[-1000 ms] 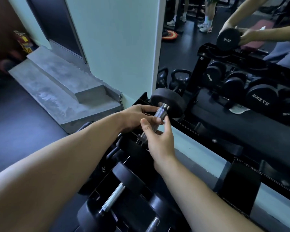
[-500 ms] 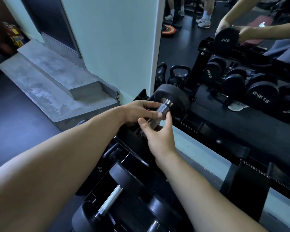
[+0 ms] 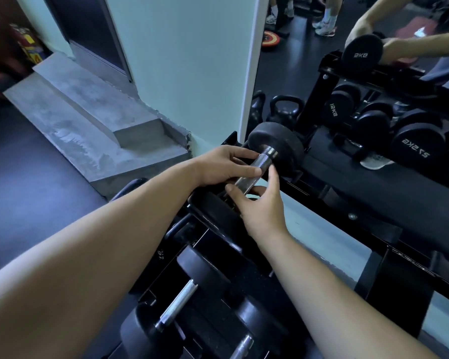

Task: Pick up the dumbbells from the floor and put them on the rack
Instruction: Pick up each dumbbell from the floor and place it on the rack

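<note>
We're at the placing step, right at the far end of the rack (image 3: pixel 213 244), in the middle of the frame hard up against the mirror (image 3: pixel 296 73). Both hands are on the dumbbell (image 3: pixel 263 160). The left hand (image 3: pixel 226 167) comes in from the left and pinches the chrome handle, thumb laid across the top and fingers reaching along the far side toward the collar. The right hand (image 3: pixel 259 206) comes up from below, thumb on the near side and fingers curled loosely under the bar. It's a light hold, and it looks more like guiding than lifting.

The dumbbell lies on a slant, running from lower left to upper right. Its far head sits at the rack's end by the mirror edge, and its near head is down low just above the right wrist. It looks seated, or very nearly so, though I can't tell whether the full weight is on the rails yet.

Next it needs a last nudge so both heads settle square. Then the fingers have to slip out from under the bar without getting pinched, and it's back to the floor (image 3: pixel 24 203) at the left of the frame for any that remain.

The dumbbell itself has a short knurled steel handle, bright against two round matt-black heads that look rubber-coated, with a polished collar where the bar meets the far head. It's compact, and by its reflection it's the light one. A second dumbbell (image 3: pixel 178 304) is already racked in the lower centre.
</note>
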`<control>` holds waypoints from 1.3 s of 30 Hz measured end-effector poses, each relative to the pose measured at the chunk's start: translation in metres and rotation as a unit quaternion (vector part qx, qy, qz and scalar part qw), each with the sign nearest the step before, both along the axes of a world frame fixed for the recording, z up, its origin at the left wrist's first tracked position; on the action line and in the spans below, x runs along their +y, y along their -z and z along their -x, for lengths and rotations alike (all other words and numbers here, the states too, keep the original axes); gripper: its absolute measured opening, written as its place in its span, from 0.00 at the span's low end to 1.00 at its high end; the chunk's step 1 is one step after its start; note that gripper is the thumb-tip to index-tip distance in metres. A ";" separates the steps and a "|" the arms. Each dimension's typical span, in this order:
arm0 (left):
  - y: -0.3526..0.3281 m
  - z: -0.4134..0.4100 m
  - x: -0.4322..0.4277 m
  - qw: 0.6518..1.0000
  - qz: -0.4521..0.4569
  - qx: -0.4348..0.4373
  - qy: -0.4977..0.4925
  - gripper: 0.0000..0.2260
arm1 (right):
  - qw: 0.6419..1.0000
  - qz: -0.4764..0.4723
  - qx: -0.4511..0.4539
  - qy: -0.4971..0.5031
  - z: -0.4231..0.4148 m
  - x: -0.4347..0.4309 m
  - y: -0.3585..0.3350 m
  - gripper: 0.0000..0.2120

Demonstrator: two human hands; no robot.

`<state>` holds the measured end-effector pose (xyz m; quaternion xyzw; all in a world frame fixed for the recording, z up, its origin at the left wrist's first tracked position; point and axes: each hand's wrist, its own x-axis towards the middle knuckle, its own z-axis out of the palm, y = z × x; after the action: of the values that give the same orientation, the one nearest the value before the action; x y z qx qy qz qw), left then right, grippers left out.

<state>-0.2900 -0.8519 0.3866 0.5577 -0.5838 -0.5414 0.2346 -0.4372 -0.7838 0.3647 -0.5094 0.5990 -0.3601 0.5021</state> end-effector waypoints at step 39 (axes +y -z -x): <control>0.480 -0.284 0.656 0.730 -0.220 0.063 -0.644 0.20 | 0.850 -0.097 0.177 -0.487 -0.317 0.430 0.422 0.24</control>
<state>-0.0060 -0.1960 -0.0938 0.8009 0.0667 -0.4078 0.4334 -0.1200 -0.3534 -0.0570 -0.7392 0.3849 0.0866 0.5458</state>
